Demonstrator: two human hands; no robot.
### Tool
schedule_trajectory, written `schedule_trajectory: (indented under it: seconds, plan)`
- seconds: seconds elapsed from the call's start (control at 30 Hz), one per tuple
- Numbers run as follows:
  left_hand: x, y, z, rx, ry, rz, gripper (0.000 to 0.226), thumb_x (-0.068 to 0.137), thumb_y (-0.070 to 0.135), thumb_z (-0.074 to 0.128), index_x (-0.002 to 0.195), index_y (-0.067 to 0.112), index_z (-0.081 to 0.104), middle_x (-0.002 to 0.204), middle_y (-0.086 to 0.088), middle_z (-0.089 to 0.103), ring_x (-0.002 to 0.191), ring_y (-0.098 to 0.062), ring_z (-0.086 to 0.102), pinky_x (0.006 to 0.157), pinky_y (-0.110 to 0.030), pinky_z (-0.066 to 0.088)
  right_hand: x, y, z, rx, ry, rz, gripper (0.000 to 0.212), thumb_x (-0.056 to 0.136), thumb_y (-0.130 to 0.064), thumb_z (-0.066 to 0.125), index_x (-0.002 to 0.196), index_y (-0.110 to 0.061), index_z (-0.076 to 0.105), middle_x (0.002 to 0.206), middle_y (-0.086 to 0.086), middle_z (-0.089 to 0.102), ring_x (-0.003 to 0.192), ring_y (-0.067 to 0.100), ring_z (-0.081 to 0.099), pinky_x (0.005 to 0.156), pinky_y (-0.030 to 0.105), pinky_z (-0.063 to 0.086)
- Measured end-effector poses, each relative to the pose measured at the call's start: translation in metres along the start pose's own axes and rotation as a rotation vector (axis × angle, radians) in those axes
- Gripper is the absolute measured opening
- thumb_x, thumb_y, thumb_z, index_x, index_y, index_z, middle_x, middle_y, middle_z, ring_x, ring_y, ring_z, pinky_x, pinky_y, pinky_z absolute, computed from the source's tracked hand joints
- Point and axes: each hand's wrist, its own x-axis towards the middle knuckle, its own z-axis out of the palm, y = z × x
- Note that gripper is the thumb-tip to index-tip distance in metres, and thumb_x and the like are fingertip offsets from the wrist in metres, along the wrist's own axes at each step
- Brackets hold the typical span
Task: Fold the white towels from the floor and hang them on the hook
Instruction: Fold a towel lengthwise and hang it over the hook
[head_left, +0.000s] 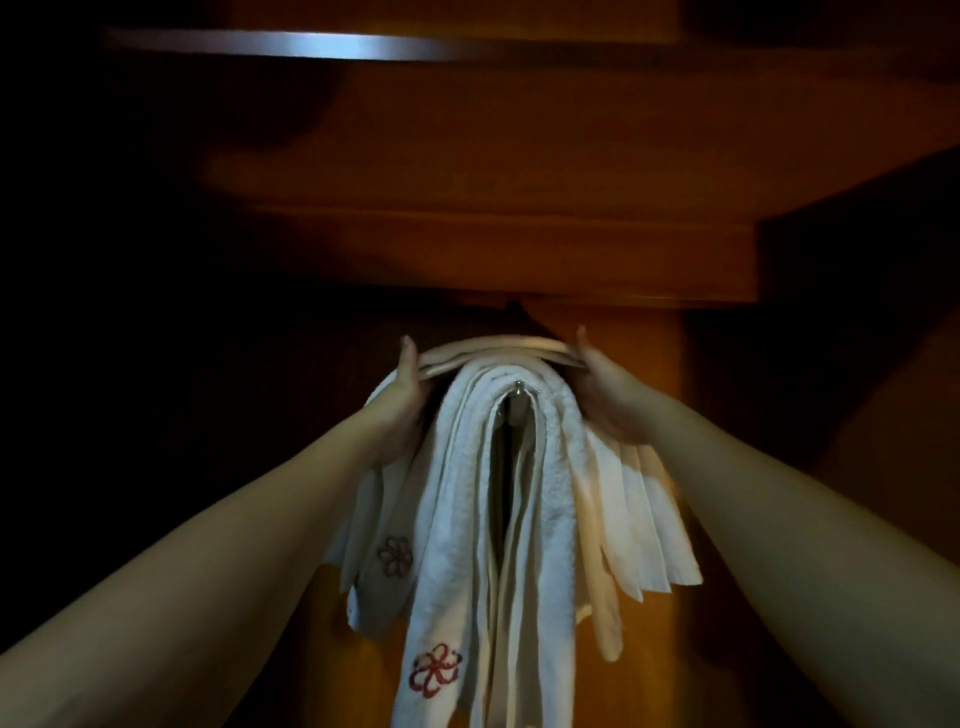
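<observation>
A folded white towel with a red flower emblem hangs draped over a small metal hook on the wooden wall. Behind it another folded white towel is draped across the top, its ends falling left and right. My left hand grips that rear towel's left side and my right hand grips its right side, both at hook height. The rear towel's middle lies above the hook; whether it rests on the hook is hidden.
A wooden ledge juts out just above the hook. Higher up a metal rail catches light. The wall is brown wood; the left side of the view is dark.
</observation>
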Motion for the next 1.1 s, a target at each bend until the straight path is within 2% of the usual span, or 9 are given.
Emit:
schedule_trajectory:
  seconds: [0.2, 0.33, 0.47, 0.63, 0.73, 0.83, 0.93, 1.03, 1.1]
  plan:
    - [-0.021, -0.033, -0.018, 0.055, -0.071, -0.067, 0.094, 0.091, 0.078, 0.000, 0.151, 0.019, 0.041, 0.151, 0.001, 0.047, 0.105, 0.006, 0.056, 0.084, -0.013, 0.040, -0.032, 0.027, -0.007, -0.058, 0.071, 0.078, 0.081, 0.093, -0.078, 0.015, 0.156, -0.031, 0.032, 0.153, 0.003, 0.045, 0.144, 0.023, 0.037, 0.109, 0.039, 0.030]
    - [-0.051, -0.043, -0.026, 0.064, 0.014, -0.162, 0.106, 0.083, 0.087, 0.009, 0.154, 0.013, 0.035, 0.156, -0.004, 0.041, 0.127, -0.011, 0.049, 0.094, -0.020, 0.035, -0.053, 0.038, -0.002, -0.080, 0.196, 0.165, 0.093, 0.083, -0.088, 0.019, 0.160, -0.037, 0.019, 0.165, 0.003, 0.028, 0.150, 0.024, 0.028, 0.111, 0.043, 0.022]
    - [-0.089, -0.061, -0.031, 0.079, 0.177, -0.323, 0.118, 0.069, 0.096, 0.017, 0.151, 0.013, 0.038, 0.149, -0.012, 0.047, 0.134, -0.025, 0.047, 0.096, -0.032, 0.033, -0.083, 0.055, 0.007, -0.217, 0.280, 0.378, 0.110, 0.072, -0.097, 0.013, 0.158, -0.031, 0.029, 0.165, 0.006, 0.027, 0.151, 0.029, 0.025, 0.119, 0.055, 0.014]
    - [-0.136, -0.076, -0.030, 0.078, 0.287, -0.466, 0.095, 0.091, 0.079, 0.020, 0.154, 0.009, 0.033, 0.155, -0.020, 0.039, 0.140, -0.034, 0.040, 0.110, -0.041, 0.035, -0.128, 0.068, 0.029, -0.323, 0.324, 0.507, 0.101, 0.083, -0.089, 0.011, 0.149, -0.022, 0.046, 0.151, 0.007, 0.050, 0.139, 0.028, 0.045, 0.112, 0.052, 0.029]
    - [-0.173, -0.076, -0.030, 0.136, 0.193, -0.438, 0.081, 0.098, 0.070, 0.021, 0.149, 0.011, 0.043, 0.148, -0.019, 0.049, 0.132, -0.033, 0.049, 0.091, -0.034, 0.041, -0.156, 0.067, 0.050, -0.365, 0.385, 0.494, 0.080, 0.097, -0.075, 0.016, 0.140, -0.019, 0.053, 0.138, 0.006, 0.061, 0.127, 0.026, 0.056, 0.104, 0.048, 0.038]
    - [-0.209, -0.079, -0.037, 0.240, 0.141, -0.386, 0.079, 0.098, 0.071, 0.020, 0.146, 0.016, 0.048, 0.146, -0.016, 0.051, 0.135, -0.032, 0.047, 0.099, -0.036, 0.036, -0.194, 0.061, 0.077, -0.374, 0.435, 0.477, 0.073, 0.102, -0.066, 0.017, 0.141, -0.013, 0.052, 0.133, 0.009, 0.062, 0.123, 0.028, 0.058, 0.105, 0.047, 0.040]
    - [-0.245, -0.074, -0.036, 0.281, 0.137, -0.345, 0.069, 0.102, 0.065, 0.026, 0.145, 0.017, 0.050, 0.146, -0.015, 0.051, 0.134, -0.032, 0.047, 0.109, -0.042, 0.037, -0.242, 0.056, 0.108, -0.424, 0.467, 0.467, 0.068, 0.106, -0.059, 0.017, 0.139, -0.011, 0.052, 0.123, 0.006, 0.063, 0.106, 0.022, 0.060, 0.091, 0.036, 0.042]
    - [-0.284, -0.070, -0.026, 0.332, 0.100, -0.242, 0.047, 0.105, 0.048, 0.038, 0.133, 0.017, 0.059, 0.133, -0.011, 0.061, 0.121, -0.028, 0.056, 0.097, -0.038, 0.043, -0.296, 0.056, 0.139, -0.476, 0.473, 0.470, 0.065, 0.108, -0.054, 0.019, 0.136, -0.008, 0.055, 0.115, 0.005, 0.061, 0.083, 0.010, 0.056, 0.072, 0.027, 0.040]
    - [-0.312, -0.070, -0.015, 0.400, 0.033, -0.188, 0.037, 0.105, 0.041, 0.044, 0.127, 0.018, 0.062, 0.125, -0.008, 0.064, 0.114, -0.026, 0.059, 0.088, -0.035, 0.043, -0.333, 0.057, 0.156, -0.533, 0.439, 0.490, 0.063, 0.108, -0.051, 0.020, 0.137, -0.006, 0.055, 0.116, 0.006, 0.062, 0.086, 0.012, 0.058, 0.076, 0.026, 0.043]
